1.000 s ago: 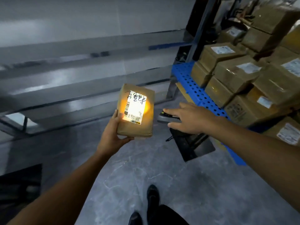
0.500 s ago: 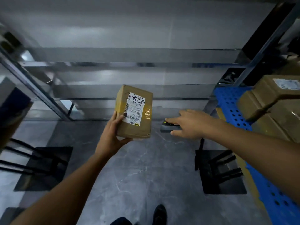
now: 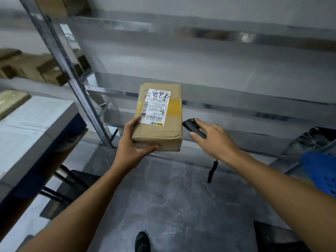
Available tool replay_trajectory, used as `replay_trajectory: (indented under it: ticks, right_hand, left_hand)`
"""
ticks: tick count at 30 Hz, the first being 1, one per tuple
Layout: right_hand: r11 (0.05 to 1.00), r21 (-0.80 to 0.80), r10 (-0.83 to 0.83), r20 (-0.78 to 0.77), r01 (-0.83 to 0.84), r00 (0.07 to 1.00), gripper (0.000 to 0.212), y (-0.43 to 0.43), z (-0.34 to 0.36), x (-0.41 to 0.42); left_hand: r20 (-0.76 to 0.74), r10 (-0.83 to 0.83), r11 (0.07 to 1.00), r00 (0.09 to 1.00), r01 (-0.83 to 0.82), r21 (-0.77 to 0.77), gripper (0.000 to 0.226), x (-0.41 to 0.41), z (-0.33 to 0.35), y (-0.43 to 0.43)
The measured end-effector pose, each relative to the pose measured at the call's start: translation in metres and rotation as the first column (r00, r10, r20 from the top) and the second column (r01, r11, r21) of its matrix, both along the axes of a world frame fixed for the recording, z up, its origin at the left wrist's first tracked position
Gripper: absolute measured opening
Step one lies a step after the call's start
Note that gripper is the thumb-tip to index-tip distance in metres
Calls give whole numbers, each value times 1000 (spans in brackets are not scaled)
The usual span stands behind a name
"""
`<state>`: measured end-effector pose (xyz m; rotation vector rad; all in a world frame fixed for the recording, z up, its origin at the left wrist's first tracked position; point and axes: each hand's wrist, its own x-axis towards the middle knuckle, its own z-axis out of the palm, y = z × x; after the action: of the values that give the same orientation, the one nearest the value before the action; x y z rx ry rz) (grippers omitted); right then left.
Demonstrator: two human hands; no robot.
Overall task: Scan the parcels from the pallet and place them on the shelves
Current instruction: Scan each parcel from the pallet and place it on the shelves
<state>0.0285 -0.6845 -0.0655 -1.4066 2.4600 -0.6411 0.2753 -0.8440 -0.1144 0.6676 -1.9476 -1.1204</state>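
**Two grips loaded: parcel (image 3: 163, 135) left, scanner (image 3: 193, 126) right**

Most of my view is the metal shelves (image 3: 218, 91). Grey beams run across, and one slanted upright post (image 3: 76, 84) is left of centre. The bays straight ahead are blurred. Brown boxes (image 3: 27, 64) sit on a shelf level far left, too smeared to count.

The grey floor (image 3: 178, 206) fills the lower middle.

At left is a table (image 3: 36, 142) with a pale top and dark blue side. A flat brown package (image 3: 11, 100) lies on its far corner.

A corner of the blue pallet (image 3: 320, 171) shows at the right edge.

The parcel is a brown taped carton held in the air in front of the lower shelf beams, between the post and the scanner. It is on neither shelf nor pallet. Its white label (image 3: 156, 106) faces me, with handwriting at the top and a barcode along the near edge.

The left grip (image 3: 132, 142) is clamped on the parcel's near-left corner. The thumb is up by the label corner and the fingers are curled under the near edge.

The right grip (image 3: 214, 140) is wrapped round the black scanner, with one finger laid on top. The scanner nose is just beside the parcel's right edge. I can't tell if they touch.

A black strap (image 3: 211, 170) hangs below the right wrist.

One dark shoe (image 3: 142, 240) shows at bottom centre.
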Motion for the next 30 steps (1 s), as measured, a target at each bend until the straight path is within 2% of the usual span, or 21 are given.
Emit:
replay_trajectory:
  ticks: [7,11,19,25,30]
  right_hand:
    - [976,-219,6,-41,-15,999,75,-145,70,20]
    - [953,-300,15,-83,-39,996,69,-216,110,22]
    - [934,-342,45,-182,-106,982,74,-338,171,1]
    - [903,-389,105,-209,-181,972,72,-431,198,-23]
    - [872,-415,185,-211,-260,960,56,-500,213,-49]
  left_hand:
    - [-32,-18,1000,999,17,-17,109,25,91,-146]
    - [-53,-27,999,998,25,-38,113,23,142,-214]
    - [-114,12,1000,993,-14,-18,110,11,198,-331]
    - [-134,106,992,985,-115,-56,110,-11,228,-408]
    - [-83,214,976,973,-217,-29,117,-33,244,-466]
